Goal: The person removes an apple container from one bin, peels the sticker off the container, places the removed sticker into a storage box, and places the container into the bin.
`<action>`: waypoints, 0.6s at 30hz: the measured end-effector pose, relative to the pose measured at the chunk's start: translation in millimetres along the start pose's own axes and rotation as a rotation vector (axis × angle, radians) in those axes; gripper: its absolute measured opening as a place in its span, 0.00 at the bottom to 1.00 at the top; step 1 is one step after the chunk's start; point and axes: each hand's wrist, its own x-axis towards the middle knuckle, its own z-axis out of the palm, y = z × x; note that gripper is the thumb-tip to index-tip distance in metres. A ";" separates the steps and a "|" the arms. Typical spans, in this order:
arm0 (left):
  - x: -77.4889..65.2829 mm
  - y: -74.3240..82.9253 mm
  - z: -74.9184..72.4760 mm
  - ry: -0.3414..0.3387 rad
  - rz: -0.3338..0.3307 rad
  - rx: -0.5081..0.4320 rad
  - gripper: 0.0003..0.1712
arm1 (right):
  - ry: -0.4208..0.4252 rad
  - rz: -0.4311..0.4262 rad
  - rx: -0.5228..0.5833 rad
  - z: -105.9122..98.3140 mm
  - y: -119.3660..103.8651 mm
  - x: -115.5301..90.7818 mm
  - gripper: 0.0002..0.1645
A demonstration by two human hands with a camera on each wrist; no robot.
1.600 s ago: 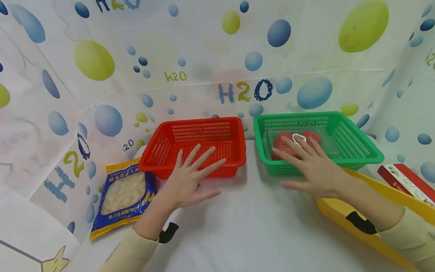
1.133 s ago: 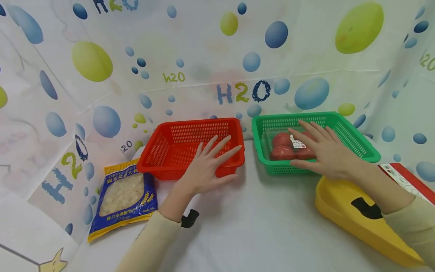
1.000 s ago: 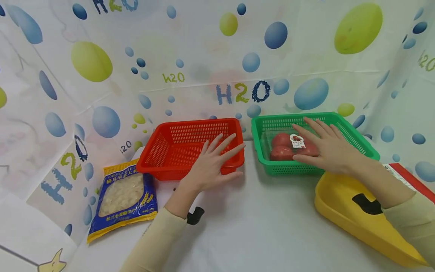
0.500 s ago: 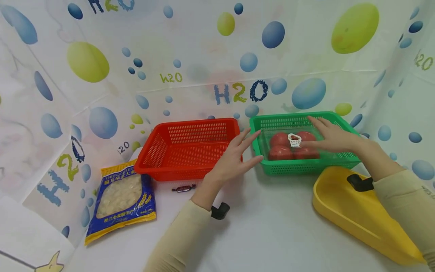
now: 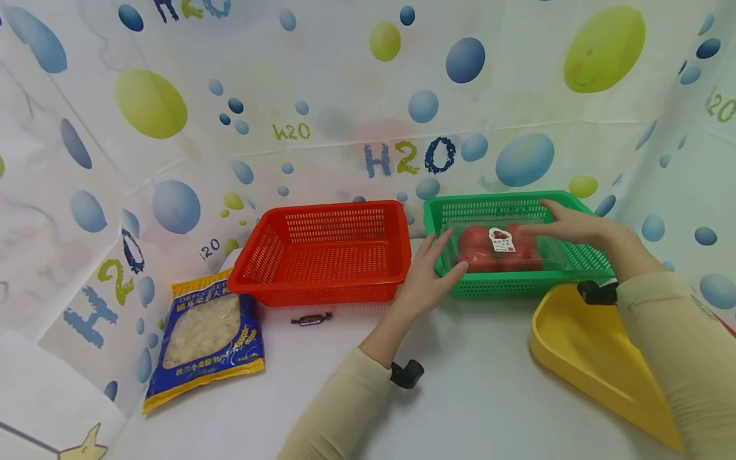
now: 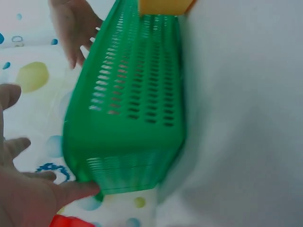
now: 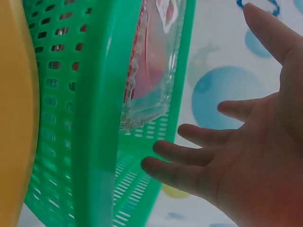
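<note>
A clear plastic box of red tomato-like fruit (image 5: pixel 476 260), with a white label on its lid, lies in the green basket (image 5: pixel 500 285). At the basket's left end is my left hand (image 5: pixel 423 281), fingers spread, its tips near the rim; whether they touch it I cannot tell. My right hand (image 5: pixel 575 225) hovers over the right side of the box with fingers extended. In the right wrist view that hand (image 7: pixel 236 156) stands apart from the clear box (image 7: pixel 154 71), holding nothing. The left wrist view shows the left fingers beside the basket wall (image 6: pixel 128 137).
Left of the green basket stands a red basket (image 5: pixel 322 295). A wrapped candy (image 5: pixel 311 319) lies before it. A blue and yellow pasta bag (image 5: pixel 204 332) rests at the left. A yellow tray (image 5: pixel 598 364) sits at the front right, partly under the right arm.
My left hand has moved right, from before the red basket to the green basket's left end, uncovering the candy. My right hand has shifted right and back, uncovering more of the fruit box.
</note>
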 end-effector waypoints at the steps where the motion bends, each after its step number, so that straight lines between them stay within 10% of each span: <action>1: 0.5 -1.7 3.6 0.019 -0.006 -0.013 0.41 | -0.011 0.012 0.018 -1.4 2.1 0.3 0.65; 18: 4.0 -34.9 48.0 0.265 -0.083 -0.358 0.36 | -0.144 0.098 0.231 -16.2 22.9 22.8 0.62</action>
